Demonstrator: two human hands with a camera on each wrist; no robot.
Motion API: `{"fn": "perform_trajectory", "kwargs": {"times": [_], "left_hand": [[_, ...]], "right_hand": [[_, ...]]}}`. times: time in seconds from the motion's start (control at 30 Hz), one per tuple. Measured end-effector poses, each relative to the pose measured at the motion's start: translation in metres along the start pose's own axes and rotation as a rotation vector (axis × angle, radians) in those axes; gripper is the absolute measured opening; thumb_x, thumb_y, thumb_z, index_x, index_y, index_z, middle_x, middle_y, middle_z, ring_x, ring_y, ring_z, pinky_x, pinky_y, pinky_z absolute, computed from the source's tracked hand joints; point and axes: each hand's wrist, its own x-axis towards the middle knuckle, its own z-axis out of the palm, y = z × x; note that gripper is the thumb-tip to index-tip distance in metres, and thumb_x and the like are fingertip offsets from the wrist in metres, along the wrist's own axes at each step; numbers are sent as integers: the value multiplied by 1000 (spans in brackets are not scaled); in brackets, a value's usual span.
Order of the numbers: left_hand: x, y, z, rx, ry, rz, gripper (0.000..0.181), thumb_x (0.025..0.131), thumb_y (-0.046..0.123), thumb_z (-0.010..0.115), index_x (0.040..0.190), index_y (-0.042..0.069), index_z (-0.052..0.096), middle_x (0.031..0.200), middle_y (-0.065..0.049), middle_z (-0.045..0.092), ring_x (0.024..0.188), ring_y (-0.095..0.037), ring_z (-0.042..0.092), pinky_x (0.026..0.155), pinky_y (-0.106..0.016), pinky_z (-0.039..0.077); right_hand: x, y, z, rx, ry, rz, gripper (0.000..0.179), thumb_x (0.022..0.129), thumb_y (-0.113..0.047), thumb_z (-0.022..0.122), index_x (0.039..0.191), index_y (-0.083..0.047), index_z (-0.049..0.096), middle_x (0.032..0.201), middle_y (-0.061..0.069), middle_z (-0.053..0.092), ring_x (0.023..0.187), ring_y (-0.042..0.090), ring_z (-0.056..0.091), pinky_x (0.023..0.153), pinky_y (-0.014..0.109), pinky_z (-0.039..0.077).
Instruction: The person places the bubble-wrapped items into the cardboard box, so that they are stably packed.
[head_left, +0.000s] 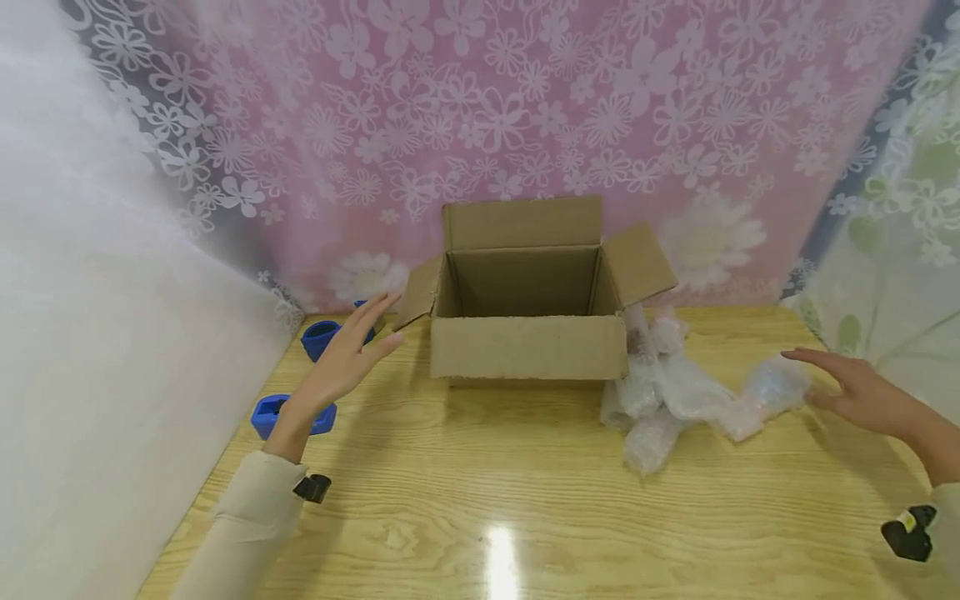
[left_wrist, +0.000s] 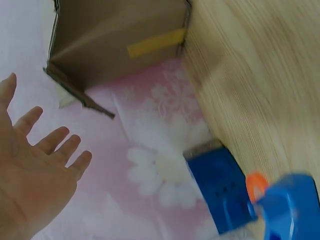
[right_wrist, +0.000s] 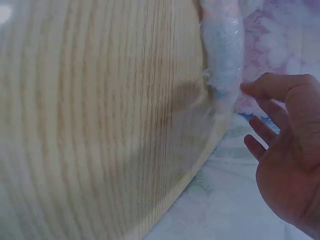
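An open-topped cardboard box (head_left: 528, 350) stands at the back of the wooden table with its flaps spread outward. My left hand (head_left: 337, 364) is held to its left, fingers straight and apart, near the left flap (head_left: 420, 292) and holding nothing. My right hand (head_left: 870, 398) is at the far right with loosely bent fingers and an empty palm. Its fingertips are right at the end of a heap of clear bubble wrap (head_left: 693, 392). In the right wrist view, the bubble wrap (right_wrist: 223, 47) lies just beyond the index fingertip.
Blue objects lie on the left of the table: a hollow one (head_left: 318, 339) behind my left hand and a flatter one (head_left: 322, 421) by the wrist. An orange ring (left_wrist: 256, 185) shows among them. Flower-patterned cloth (head_left: 495, 108) hangs behind the box.
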Motion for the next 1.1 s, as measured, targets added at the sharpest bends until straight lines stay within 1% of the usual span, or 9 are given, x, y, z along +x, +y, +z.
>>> {"fn": "perform_trajectory", "kwargs": {"times": [0.17,0.3,0.4,0.57,0.63,0.8,0.93,1.0,1.1], "left_hand": [[20,10,18,-91,12,21,67,106,53,54,166,37,25,174,7,10,160,-28,9,121,-68,18],[36,17,33,-143,7,48,70,106,54,53,167,32,26,175,2,7,160,-26,12,122,-65,19],[47,19,41,-138,11,65,72,105,57,53,167,30,26,175,0,7,159,-28,13,120,-67,20],[57,16,44,-150,36,44,75,103,61,55,166,30,29,175,1,9,159,-30,13,120,-67,21],[60,14,45,-166,42,34,76,102,61,56,166,29,30,175,1,9,159,-29,13,121,-66,21],[64,10,52,-192,46,-5,81,98,64,61,165,31,30,175,7,9,158,-29,17,121,-65,23],[64,8,58,-206,37,-17,84,96,62,65,166,31,30,175,8,7,158,-31,20,120,-65,24],[64,7,60,-235,37,-11,83,97,58,67,166,30,30,175,8,6,158,-29,17,121,-63,23],[63,5,63,-285,36,3,79,100,51,67,166,29,29,175,8,5,159,-25,13,123,-60,21]], "right_hand": [[6,16,6,-126,4,-88,100,73,26,62,162,-9,35,161,-17,27,133,-23,13,88,20,37],[8,18,13,-96,-24,-117,101,73,31,53,162,-14,37,151,-41,8,132,-24,10,93,26,39],[7,18,17,-88,-28,-118,104,72,33,52,161,-19,40,149,-41,11,144,-11,17,89,51,45],[5,19,15,-157,-5,-124,112,64,27,68,158,-27,45,145,4,52,122,46,51,70,46,48],[2,19,12,-168,-3,-126,112,62,22,75,157,-31,47,137,17,55,121,46,50,70,47,48],[-10,20,2,-131,-51,-42,85,67,6,85,144,-19,59,150,-1,50,137,23,48,82,48,48],[-14,15,-11,-6,-192,141,74,71,-6,90,138,-3,60,138,31,55,122,60,50,80,52,52],[-17,14,-17,68,-241,197,71,74,-10,90,137,3,59,137,22,59,119,70,42,81,64,51],[-22,15,-24,110,-263,208,65,79,-13,89,135,5,61,129,-21,55,119,71,40,82,70,49]]}}
